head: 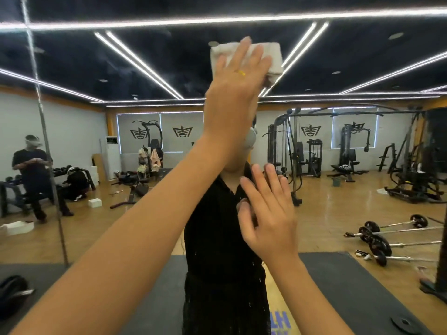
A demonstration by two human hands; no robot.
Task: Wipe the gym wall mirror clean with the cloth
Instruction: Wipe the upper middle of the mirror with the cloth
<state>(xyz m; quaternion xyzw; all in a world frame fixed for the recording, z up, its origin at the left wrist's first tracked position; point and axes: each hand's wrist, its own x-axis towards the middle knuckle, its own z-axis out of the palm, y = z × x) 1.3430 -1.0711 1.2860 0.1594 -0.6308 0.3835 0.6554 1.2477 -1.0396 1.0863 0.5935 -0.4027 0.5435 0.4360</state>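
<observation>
Left hand (pixel 238 76) is pressing the white cloth (pixel 273 56) w/ flat, spread fingers high on the mirror (pixel 362 68). Right hand (pixel 268 213) is hovering lower, fingers straight, holding nothing; can't tell if it's touching glass. Faint haze by the cloth: wiping prob. mid-way, w/ lower glass left.

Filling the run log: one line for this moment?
left hand: pressing folded white cloth high on gym wall mirror | right hand: open, lower, holds nothing
</observation>
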